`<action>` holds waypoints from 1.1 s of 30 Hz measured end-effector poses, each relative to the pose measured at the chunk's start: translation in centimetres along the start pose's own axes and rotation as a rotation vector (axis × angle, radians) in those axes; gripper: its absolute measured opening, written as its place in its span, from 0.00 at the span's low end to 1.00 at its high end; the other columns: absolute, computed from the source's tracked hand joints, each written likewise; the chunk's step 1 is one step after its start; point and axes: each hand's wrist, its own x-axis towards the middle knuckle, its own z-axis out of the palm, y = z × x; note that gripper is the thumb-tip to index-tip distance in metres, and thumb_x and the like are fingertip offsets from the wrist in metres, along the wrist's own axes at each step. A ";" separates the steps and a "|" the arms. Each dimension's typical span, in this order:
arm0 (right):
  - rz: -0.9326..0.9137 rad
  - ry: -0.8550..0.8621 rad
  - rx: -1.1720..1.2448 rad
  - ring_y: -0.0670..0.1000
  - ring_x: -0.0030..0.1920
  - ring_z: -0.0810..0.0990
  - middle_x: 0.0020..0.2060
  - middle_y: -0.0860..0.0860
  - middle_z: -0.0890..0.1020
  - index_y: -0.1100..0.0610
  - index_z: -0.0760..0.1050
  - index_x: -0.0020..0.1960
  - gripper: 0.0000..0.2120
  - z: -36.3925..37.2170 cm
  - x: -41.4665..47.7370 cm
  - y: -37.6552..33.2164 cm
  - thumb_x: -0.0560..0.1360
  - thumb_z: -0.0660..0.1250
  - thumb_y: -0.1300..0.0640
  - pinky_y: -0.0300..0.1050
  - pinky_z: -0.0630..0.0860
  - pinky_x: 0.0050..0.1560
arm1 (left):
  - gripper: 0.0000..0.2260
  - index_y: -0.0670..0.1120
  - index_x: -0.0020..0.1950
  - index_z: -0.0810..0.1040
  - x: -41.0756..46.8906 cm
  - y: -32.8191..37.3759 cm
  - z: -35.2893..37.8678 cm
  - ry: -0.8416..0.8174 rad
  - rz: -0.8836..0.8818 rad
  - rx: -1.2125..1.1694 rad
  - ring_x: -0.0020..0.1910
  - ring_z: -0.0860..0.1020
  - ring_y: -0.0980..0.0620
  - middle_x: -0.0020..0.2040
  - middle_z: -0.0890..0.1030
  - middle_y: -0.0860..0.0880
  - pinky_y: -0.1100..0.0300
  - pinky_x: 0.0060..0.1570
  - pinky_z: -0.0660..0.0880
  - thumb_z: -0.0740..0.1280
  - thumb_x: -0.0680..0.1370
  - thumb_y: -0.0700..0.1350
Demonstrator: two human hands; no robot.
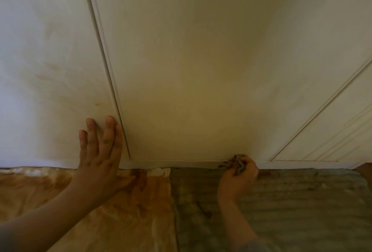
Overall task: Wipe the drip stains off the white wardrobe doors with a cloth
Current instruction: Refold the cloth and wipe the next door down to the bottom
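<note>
Low down, I pressed my straight-fingered left hand (pixel 100 151) on the left wardrobe door (pixel 50 60) for balance, my right hand (pixel 239 177) clenching the grey cloth (pixel 239 163) at the foot of the middle door (pixel 191 60).

Left hand (pixel 100 151) flat, fingers straight, right hand (pixel 237 179) curled, apparently gripping a cloth (pixel 239 163)

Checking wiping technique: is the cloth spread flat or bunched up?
Bunched up: the cloth sits crumpled in the right hand, its fingers curled round it.
</note>
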 end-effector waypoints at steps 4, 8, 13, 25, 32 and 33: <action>-0.093 -0.146 0.083 0.54 0.46 0.76 0.47 0.52 0.75 0.56 0.74 0.48 0.15 2.2 -5.8 -0.8 0.71 0.65 0.75 0.46 0.76 0.48 | 0.44 0.37 0.79 0.52 -0.9 -1.8 -1.2 -0.050 0.123 0.000 0.78 0.48 0.31 0.80 0.51 0.37 0.34 0.73 0.51 0.49 0.77 0.70; -0.110 -0.246 0.103 0.53 0.47 0.78 0.47 0.55 0.78 0.60 0.78 0.48 0.13 4.7 -10.5 -2.2 0.70 0.69 0.75 0.35 0.74 0.49 | 0.40 0.39 0.80 0.53 -1.8 -4.4 -2.7 -0.113 0.206 0.035 0.79 0.52 0.38 0.81 0.53 0.40 0.38 0.72 0.57 0.61 0.73 0.57; -0.004 -0.315 0.182 0.50 0.45 0.80 0.45 0.51 0.80 0.51 0.78 0.46 0.16 7.7 -16.1 -4.9 0.71 0.71 0.73 0.38 0.79 0.49 | 0.35 0.41 0.79 0.60 -4.5 -7.5 -4.0 -0.239 0.241 0.074 0.78 0.56 0.45 0.80 0.59 0.43 0.46 0.72 0.53 0.58 0.76 0.58; -1.191 -0.497 0.317 0.57 0.49 0.80 0.47 0.56 0.83 0.63 0.84 0.50 0.05 6.3 -13.3 -21.9 0.75 0.72 0.67 0.47 0.77 0.53 | 0.43 0.43 0.74 0.70 -5.6 -14.4 -9.2 -0.297 -0.042 0.036 0.66 0.76 0.43 0.70 0.75 0.43 0.46 0.62 0.70 0.82 0.63 0.53; -1.652 -0.372 0.172 0.56 0.49 0.81 0.48 0.54 0.85 0.60 0.85 0.51 0.06 10.7 -10.5 -24.3 0.78 0.69 0.65 0.50 0.78 0.50 | 0.42 0.43 0.72 0.72 -5.3 -14.3 -10.4 -0.269 -0.128 -0.030 0.64 0.78 0.43 0.68 0.77 0.43 0.46 0.61 0.70 0.82 0.62 0.54; -1.667 -0.489 0.093 0.54 0.52 0.79 0.49 0.53 0.84 0.60 0.85 0.50 0.07 10.4 -11.3 -21.5 0.77 0.68 0.66 0.50 0.78 0.50 | 0.42 0.44 0.72 0.72 -5.5 -14.1 -10.5 -0.270 -0.130 -0.042 0.64 0.78 0.43 0.68 0.77 0.44 0.46 0.61 0.69 0.81 0.62 0.55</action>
